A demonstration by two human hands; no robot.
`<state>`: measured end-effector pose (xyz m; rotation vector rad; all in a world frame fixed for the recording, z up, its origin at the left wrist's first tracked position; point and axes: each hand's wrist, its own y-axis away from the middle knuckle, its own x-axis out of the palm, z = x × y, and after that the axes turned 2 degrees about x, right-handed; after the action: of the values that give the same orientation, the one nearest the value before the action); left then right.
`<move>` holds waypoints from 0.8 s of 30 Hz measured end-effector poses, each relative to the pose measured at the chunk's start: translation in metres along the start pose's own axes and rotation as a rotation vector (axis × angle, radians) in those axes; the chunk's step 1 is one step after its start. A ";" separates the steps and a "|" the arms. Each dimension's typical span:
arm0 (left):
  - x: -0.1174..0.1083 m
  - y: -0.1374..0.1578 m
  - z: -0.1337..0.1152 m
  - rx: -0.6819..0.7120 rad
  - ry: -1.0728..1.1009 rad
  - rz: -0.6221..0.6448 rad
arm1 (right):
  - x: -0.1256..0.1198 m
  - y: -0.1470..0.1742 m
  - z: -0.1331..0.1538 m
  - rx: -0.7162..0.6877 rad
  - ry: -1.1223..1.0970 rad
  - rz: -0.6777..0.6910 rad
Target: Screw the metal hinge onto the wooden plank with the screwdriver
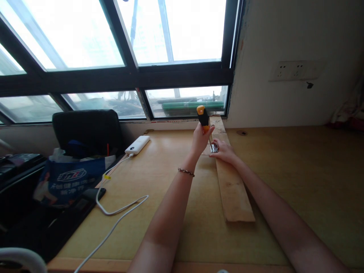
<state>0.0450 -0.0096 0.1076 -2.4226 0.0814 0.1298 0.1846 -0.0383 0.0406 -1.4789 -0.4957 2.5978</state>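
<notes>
While the left hand (200,140) is closed around the lower handle of a yellow-and-black screwdriver (203,116) in the head view, the right hand (226,152) pinches a small shiny metal fitting (214,148) against a wooden plank (234,189) on the tabletop (170,167). Whether the tip touches the fitting, I cannot tell. The screwdriver should feel light and stiff, best gripped round its thick handle; the fitting, rigid and probably slick, wants holding by its edges.

My right fingers (220,142) partly cover the small metal piece (214,148), so its exact shape I cannot tell; the bottom edge cuts the white cable (108,214).
</notes>
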 end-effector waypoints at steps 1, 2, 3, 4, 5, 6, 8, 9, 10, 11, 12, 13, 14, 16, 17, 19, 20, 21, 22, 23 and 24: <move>0.000 0.001 -0.003 0.021 -0.036 -0.017 | 0.000 0.000 0.000 0.004 -0.002 0.002; 0.000 0.002 -0.005 0.035 -0.053 -0.026 | 0.000 0.000 -0.001 0.008 -0.003 0.005; 0.000 0.003 -0.007 0.042 -0.051 -0.026 | 0.001 -0.001 -0.001 0.012 -0.002 0.007; 0.001 0.004 -0.009 0.041 -0.039 -0.022 | 0.001 -0.001 -0.001 0.016 0.000 0.007; 0.001 0.004 -0.011 0.037 -0.028 -0.013 | 0.001 -0.001 -0.001 0.020 0.002 0.005; 0.001 0.005 -0.012 0.031 -0.023 -0.006 | 0.001 -0.001 -0.001 0.025 0.005 0.003; 0.002 0.006 -0.013 0.030 -0.040 0.003 | 0.000 -0.001 -0.001 0.029 0.011 0.001; 0.002 0.007 -0.014 0.035 -0.050 0.009 | 0.000 -0.001 -0.001 0.028 0.014 0.001; 0.002 0.007 -0.014 0.040 -0.051 0.021 | 0.000 -0.001 -0.001 0.027 0.018 0.002; 0.002 0.008 -0.014 0.045 -0.043 0.037 | 0.000 -0.001 -0.001 0.026 0.024 0.002; 0.002 0.008 -0.015 0.047 -0.028 0.056 | 0.001 -0.001 -0.001 0.027 0.031 0.003; 0.002 0.009 -0.015 0.048 -0.010 0.077 | 0.001 -0.001 -0.001 0.028 0.038 0.002; 0.001 0.009 -0.016 0.046 0.008 0.099 | 0.001 -0.001 0.000 0.030 0.044 0.001; 0.002 0.009 -0.017 0.046 0.036 0.145 | 0.001 -0.001 0.000 0.028 0.052 0.002; 0.002 0.009 -0.017 0.050 0.049 0.170 | 0.001 -0.001 0.000 0.027 0.054 0.001; 0.004 0.009 -0.017 0.063 0.075 0.222 | 0.000 -0.001 0.001 0.024 0.055 0.002; 0.005 0.009 -0.016 0.070 0.087 0.243 | -0.001 -0.001 0.001 0.021 0.053 0.005; 0.006 0.008 -0.016 0.076 0.095 0.258 | -0.001 -0.001 0.001 0.017 0.049 0.008; 0.006 0.007 -0.015 0.080 0.100 0.269 | -0.001 -0.001 0.001 0.014 0.045 0.010; 0.007 0.007 -0.015 0.084 0.099 0.276 | -0.002 -0.001 0.001 0.014 0.042 0.012; 0.006 0.006 -0.014 0.084 0.096 0.283 | -0.002 -0.001 0.001 0.015 0.040 0.014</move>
<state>0.0519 -0.0232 0.1136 -2.3206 0.4648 0.1348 0.1843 -0.0378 0.0430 -1.5324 -0.4616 2.5708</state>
